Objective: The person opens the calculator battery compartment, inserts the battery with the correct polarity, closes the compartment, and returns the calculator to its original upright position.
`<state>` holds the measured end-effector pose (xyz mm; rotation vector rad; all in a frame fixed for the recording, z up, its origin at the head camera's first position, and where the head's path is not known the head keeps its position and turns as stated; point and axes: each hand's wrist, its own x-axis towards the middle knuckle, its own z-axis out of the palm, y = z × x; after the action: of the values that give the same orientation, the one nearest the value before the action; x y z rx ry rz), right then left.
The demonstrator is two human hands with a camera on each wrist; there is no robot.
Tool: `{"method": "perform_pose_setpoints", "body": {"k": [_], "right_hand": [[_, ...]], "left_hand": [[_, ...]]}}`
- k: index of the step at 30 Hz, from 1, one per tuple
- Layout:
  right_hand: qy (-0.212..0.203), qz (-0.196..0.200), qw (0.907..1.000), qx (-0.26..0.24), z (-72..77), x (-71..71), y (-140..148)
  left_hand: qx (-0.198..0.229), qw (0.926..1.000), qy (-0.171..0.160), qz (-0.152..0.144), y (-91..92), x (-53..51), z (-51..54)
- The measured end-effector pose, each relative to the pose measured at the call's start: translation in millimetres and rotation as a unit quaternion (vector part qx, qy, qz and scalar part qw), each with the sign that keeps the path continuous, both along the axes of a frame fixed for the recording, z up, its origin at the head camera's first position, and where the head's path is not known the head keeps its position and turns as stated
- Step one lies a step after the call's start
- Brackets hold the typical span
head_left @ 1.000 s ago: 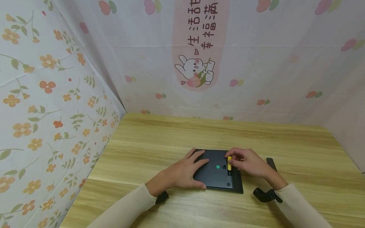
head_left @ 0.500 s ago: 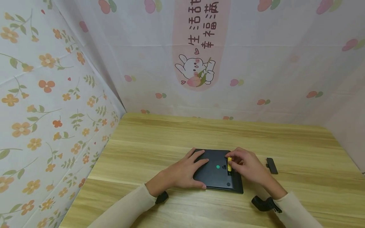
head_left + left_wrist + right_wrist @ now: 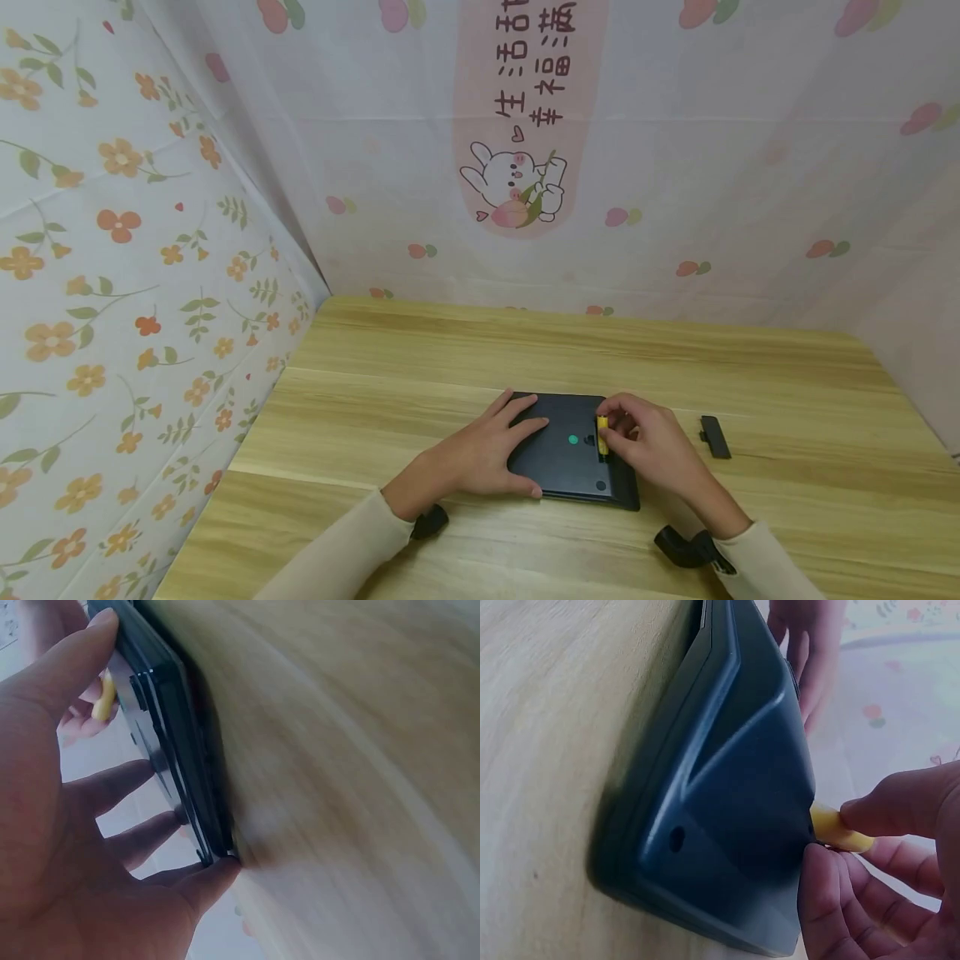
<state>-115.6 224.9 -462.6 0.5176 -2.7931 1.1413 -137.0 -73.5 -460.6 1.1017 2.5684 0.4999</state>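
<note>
Between the thumb and fingers of the right hand [image 3: 648, 437] a yellow battery [image 3: 603, 436] is being pinched, at the recess [image 3: 603, 457] near the right end of a flat dark device [image 3: 558, 467]. The battery's long axis is running away from the person, along the recess; which terminal is facing the person cannot be told, nor how deeply the cell is being seated. By the left hand [image 3: 487, 454], fingers spread and fairly straight, the device is being steadied, the thumb touching its near edge. A round green dot [image 3: 573, 439] is being displayed on the upper face; any lettering there is too small to be read. Beyond the right hand a small dark cover [image 3: 716, 437] is lying apart on the wood-grained table [image 3: 465, 358], its long axis also pointing away from the person, a tab projecting from its left side. On the back cloth [image 3: 675, 150], 生活 and 幸福 are being read sideways above a printed rabbit [image 3: 506, 179], further characters being cut by the upper edge. At left, a flowered cloth [image 3: 165, 350] is hanging.
</note>
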Motion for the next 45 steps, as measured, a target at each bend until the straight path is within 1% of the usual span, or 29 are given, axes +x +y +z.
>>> {"method": "perform_pose_setpoints", "body": {"k": [3,6,11,14,19,22,28,31,37,43,45], "right_hand": [[0.012,-0.009,0.9999,0.006,-2.9,0.6,-1],[0.019,-0.015,0.9997,0.008,-5.7,1.3,-1],[0.015,-0.024,0.9996,-0.002,-8.4,1.8,-1],[0.013,-0.027,0.9995,-0.011,-9.7,2.0,-1],[0.015,-0.036,0.9991,-0.017,-10.5,3.3,-1],[0.02,-0.039,0.9988,-0.02,-10.5,5.0,-2],[0.045,-0.036,0.9983,-0.016,-10.7,7.1,-5],[0.044,-0.035,0.9983,-0.016,-10.5,7.4,-6],[0.038,-0.04,0.9983,-0.02,-10.3,7.7,-7],[0.031,-0.046,0.9978,-0.036,-12.5,9.4,-9],[0.028,-0.047,0.9978,-0.038,-13.2,9.8,-9]], "left_hand": [[-0.003,0.9999,-0.01,0.008,0.6,0.3,0.0],[-0.009,0.9994,-0.022,0.026,1.2,2.1,0.6],[-0.01,0.9974,-0.04,0.058,0.8,7.1,2.0],[-0.01,0.9972,-0.041,0.063,0.7,10.1,3.1],[-0.021,0.9972,-0.027,0.067,4.9,14.3,5.3],[-0.032,0.9963,-0.017,0.078,9.6,17.3,6.7],[-0.047,0.9935,0.01,0.103,17.8,24.3,9.8],[-0.055,0.9922,0.021,0.11,19.7,26.3,10.3],[-0.053,0.9908,0.043,0.117,22.6,27.9,6.9],[-0.048,0.9887,0.065,0.127,26.2,29.6,2.3],[-0.047,0.9881,0.068,0.129,27.1,29.9,1.1]]}}
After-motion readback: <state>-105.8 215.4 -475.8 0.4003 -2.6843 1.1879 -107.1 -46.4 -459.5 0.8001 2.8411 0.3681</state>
